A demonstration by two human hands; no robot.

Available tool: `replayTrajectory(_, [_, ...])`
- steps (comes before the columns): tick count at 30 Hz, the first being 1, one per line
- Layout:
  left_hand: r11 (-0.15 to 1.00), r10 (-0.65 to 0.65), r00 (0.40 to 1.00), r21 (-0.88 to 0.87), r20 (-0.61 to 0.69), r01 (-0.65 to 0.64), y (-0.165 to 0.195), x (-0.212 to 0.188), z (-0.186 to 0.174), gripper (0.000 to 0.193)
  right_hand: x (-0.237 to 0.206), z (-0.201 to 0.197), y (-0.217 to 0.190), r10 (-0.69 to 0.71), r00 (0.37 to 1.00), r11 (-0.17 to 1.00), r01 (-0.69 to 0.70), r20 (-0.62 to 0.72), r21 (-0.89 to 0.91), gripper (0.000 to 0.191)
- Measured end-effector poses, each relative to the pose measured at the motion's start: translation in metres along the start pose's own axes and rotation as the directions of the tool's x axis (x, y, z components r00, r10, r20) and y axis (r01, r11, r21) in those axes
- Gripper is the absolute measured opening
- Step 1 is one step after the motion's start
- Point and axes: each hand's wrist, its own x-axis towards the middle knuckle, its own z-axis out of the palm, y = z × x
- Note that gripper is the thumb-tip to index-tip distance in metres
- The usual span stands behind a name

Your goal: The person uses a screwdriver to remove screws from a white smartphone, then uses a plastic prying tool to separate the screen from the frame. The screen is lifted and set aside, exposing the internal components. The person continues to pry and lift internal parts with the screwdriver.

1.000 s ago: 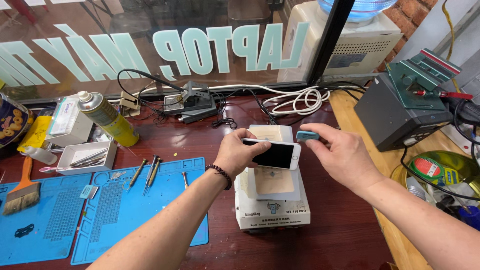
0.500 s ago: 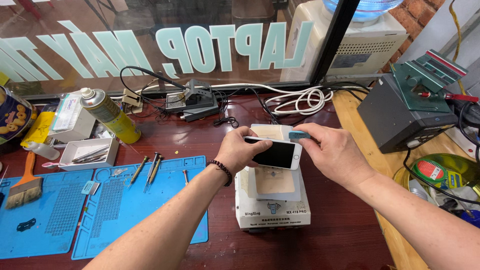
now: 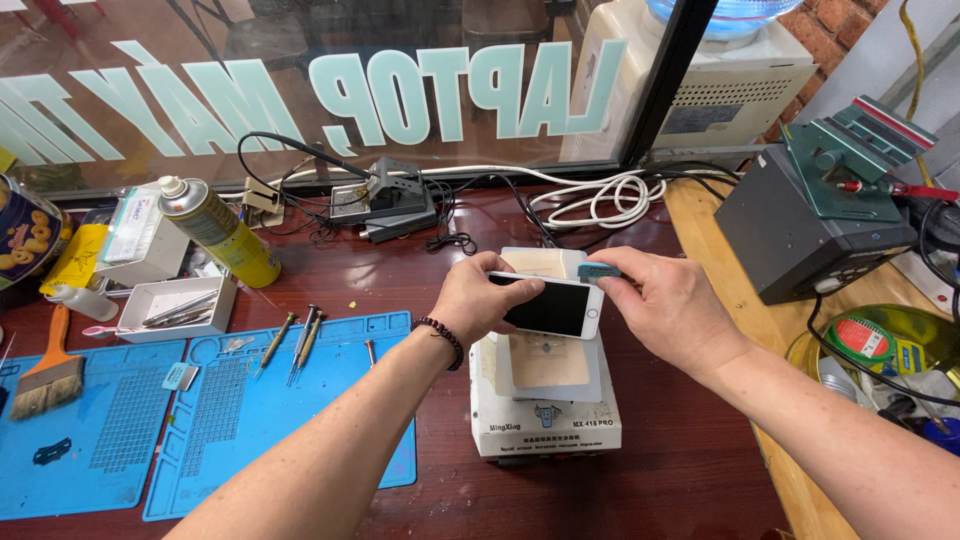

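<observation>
My left hand (image 3: pixel 485 297) grips the left end of a white smartphone (image 3: pixel 552 305) with a dark screen, held level just above a white box-shaped heating machine (image 3: pixel 545 420). My right hand (image 3: pixel 668 308) sits at the phone's right end and pinches a small blue flat tool (image 3: pixel 598 271) against its top right corner. A beaded bracelet (image 3: pixel 441 335) circles my left wrist. The machine's tan pad (image 3: pixel 548 362) shows below the phone.
A blue work mat (image 3: pixel 240 410) with several screwdrivers (image 3: pixel 300 340) lies left, beside a brush (image 3: pixel 48 375), a white parts tray (image 3: pixel 175 305) and a yellow spray can (image 3: pixel 218 232). Coiled white cable (image 3: pixel 600 198) and a black cable stand sit behind. A grey device (image 3: pixel 800 225) stands right.
The phone has stayed above the machine in my left hand. My right hand has shifted the blue tool slightly left along the phone's top right corner.
</observation>
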Motion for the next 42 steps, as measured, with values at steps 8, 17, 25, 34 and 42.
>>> replayTrajectory(8, [1.0, -0.024, 1.0, 0.019, 0.008, 0.024, 0.003, -0.001, -0.002, 0.036, -0.004, 0.003, 0.005, -0.172, 0.984, 0.983, 0.169, -0.044, -0.067, 0.021])
replayTrajectory(17, [1.0, -0.022, 0.999, 0.015, 0.037, 0.022, 0.004, 0.0, -0.003, 0.035, -0.011, 0.015, 0.003, -0.446, 0.89, 0.881, 0.417, -0.095, -0.222, 0.024])
replayTrajectory(25, [1.0, 0.005, 1.0, 0.002, 0.03, -0.005, 0.001, 0.001, -0.003, 0.036, 0.0, 0.026, -0.008, -0.407, 0.911, 0.879, 0.37, -0.07, -0.3, 0.021])
replayTrajectory(34, [1.0, 0.011, 1.0, 0.027, 0.021, -0.012, 0.001, -0.001, -0.002, 0.034, 0.007, 0.027, -0.011, -0.455, 0.89, 0.833, 0.413, -0.031, -0.367, 0.014])
replayTrajectory(42, [1.0, 0.026, 1.0, 0.014, 0.009, -0.026, 0.004, -0.003, 0.001, 0.034, 0.029, 0.022, -0.008, -0.147, 0.983, 0.945, 0.172, 0.108, -0.277, 0.014])
